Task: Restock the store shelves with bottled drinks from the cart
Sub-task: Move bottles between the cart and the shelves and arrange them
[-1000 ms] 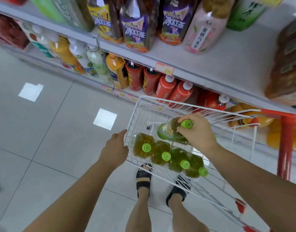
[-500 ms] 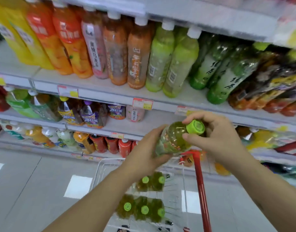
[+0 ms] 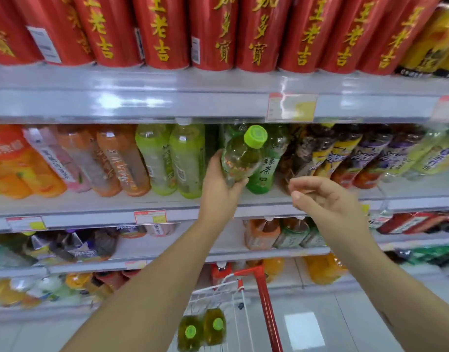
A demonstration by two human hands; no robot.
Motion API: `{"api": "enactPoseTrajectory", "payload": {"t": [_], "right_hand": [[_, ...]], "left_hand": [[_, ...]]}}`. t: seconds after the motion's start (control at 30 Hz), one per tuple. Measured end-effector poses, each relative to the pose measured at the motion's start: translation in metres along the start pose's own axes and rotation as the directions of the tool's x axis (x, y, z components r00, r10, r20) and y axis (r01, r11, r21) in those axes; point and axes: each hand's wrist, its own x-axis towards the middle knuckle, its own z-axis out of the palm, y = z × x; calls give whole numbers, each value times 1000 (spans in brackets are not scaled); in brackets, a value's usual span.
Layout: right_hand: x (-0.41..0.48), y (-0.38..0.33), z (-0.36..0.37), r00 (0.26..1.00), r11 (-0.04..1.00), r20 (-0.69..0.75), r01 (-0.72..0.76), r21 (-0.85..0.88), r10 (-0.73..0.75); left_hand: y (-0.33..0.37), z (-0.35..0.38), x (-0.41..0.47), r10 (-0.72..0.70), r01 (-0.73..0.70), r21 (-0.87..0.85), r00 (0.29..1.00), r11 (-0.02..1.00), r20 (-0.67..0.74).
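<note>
Aisle: drink-packed shelves (image 3: 142,97) rose ahead.
Left hand (image 3: 218,189): curled round the green-capped bottle (image 3: 241,158), low on its body, tipping it toward the middle shelf (image 3: 91,207), seemingly to slot beside the green tea bottles (image 3: 265,171).
Right hand (image 3: 322,199): fingers loosely spread, holding nothing, near the bottle but apart.
Cart (image 3: 266,301): below, two spare bottles (image 3: 203,329) waited.

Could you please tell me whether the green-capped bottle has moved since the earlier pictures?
Yes. The green-capped bottle rose from the cart up to the row of green tea bottles, in the left hand.
</note>
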Motion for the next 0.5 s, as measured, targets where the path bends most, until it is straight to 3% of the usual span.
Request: {"api": "enactPoseTrajectory", "payload": {"t": [0.27, 0.5], "right_hand": [[20, 39, 3, 984, 990, 112, -138, -24, 140], [13, 82, 32, 949, 973, 221, -210, -99, 227]], "left_hand": [[-27, 18, 31, -139, 170, 143, 970, 975, -201], [-56, -6, -20, -209, 195, 308, 978, 931, 13]]}}
